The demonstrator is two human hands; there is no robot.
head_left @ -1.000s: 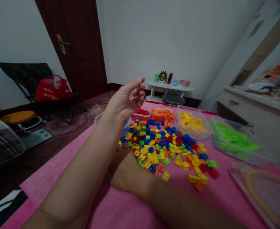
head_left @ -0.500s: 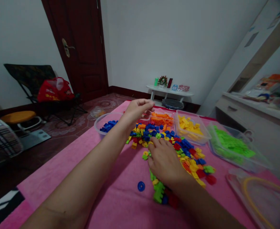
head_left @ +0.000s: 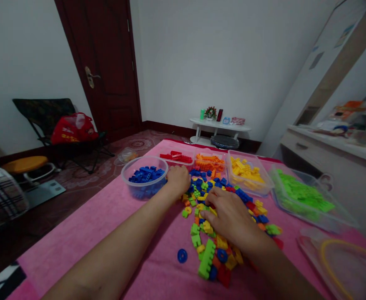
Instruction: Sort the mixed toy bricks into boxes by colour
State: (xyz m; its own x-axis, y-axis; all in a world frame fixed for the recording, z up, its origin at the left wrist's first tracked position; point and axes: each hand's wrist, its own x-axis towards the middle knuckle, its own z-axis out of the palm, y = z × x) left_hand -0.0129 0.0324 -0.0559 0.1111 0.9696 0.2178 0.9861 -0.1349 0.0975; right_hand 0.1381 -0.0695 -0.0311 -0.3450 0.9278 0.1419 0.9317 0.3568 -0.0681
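A heap of small mixed-colour plastic bricks (head_left: 223, 208) lies on a pink cloth (head_left: 108, 221). My left hand (head_left: 178, 179) rests on the heap's far left edge, right beside a round clear bowl of blue bricks (head_left: 125, 175). Its fingers curl down into the bricks and their tips are hidden. My right hand (head_left: 231, 216) lies on the middle of the heap, fingers bent and apart over yellow pieces. A long green brick (head_left: 207, 258) and a blue round piece (head_left: 182, 255) sit nearest me.
Clear trays stand behind the heap: red bricks (head_left: 176, 157), orange (head_left: 209, 160), yellow (head_left: 234, 164), green (head_left: 326, 221). A lid with a yellow ring (head_left: 342, 258) is at the right. Beyond are a folding chair with a red bag (head_left: 72, 129), a door, a white side table (head_left: 220, 125).
My left hand dropped from the air above the trays onto the heap beside the blue bowl. My right hand slid over the heap, and some bricks shifted nearer to me.
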